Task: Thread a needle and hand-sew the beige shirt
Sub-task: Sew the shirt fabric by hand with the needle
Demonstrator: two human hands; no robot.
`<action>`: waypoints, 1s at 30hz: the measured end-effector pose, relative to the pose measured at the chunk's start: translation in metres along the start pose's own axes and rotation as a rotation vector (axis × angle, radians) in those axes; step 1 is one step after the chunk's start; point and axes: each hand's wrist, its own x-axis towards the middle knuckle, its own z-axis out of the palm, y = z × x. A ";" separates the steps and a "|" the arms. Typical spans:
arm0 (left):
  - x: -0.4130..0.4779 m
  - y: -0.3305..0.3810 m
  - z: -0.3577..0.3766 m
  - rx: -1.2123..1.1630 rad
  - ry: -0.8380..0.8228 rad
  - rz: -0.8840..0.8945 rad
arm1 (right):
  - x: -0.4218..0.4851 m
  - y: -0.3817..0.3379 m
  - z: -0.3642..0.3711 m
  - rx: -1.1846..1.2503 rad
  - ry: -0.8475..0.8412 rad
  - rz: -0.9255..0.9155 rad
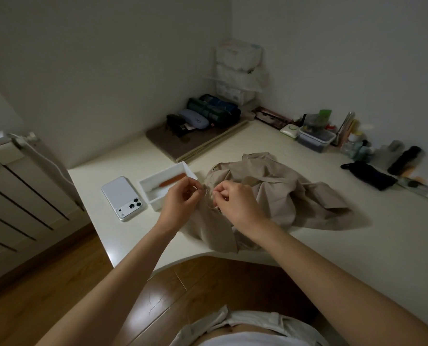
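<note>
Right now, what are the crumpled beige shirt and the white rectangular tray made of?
The crumpled beige shirt looks like thin matte cloth, since it folds softly. The white rectangular tray seems smooth plastic: stiff, thin walls.

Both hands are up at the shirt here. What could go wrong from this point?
Light is dim, so the thread in the right hand may miss the needle pinched by the left hand. A dropped needle could vanish in the beige shirt's folds. The shirt overhangs the table edge and might slide.
</note>
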 end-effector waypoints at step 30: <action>-0.004 0.015 0.006 -0.149 0.070 -0.088 | -0.006 0.002 0.007 0.162 0.003 -0.025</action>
